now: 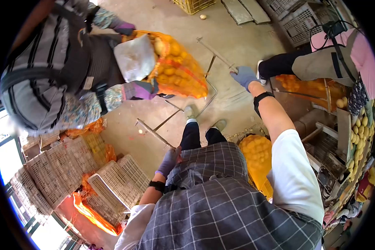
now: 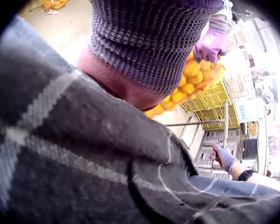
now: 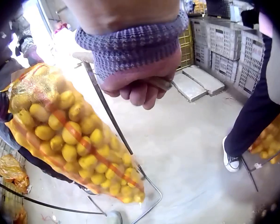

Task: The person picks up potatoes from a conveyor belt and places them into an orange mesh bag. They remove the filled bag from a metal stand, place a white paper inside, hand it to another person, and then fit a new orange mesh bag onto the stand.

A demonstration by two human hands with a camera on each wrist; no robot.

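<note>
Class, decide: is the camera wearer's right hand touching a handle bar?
Touching: the right wrist view shows the right hand curled round the handle bar.

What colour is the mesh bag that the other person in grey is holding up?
Orange; the mesh bag shows best in the head view.

No readable text or labels.

- My left hand (image 1: pixel 169 161) was cut off in the left wrist view.
- My right hand (image 3: pixel 140 87) partly hid the handle bar (image 3: pixel 83 57).
- The far yellow crate (image 1: pixel 194 6) ran past the head view's edge.
</note>
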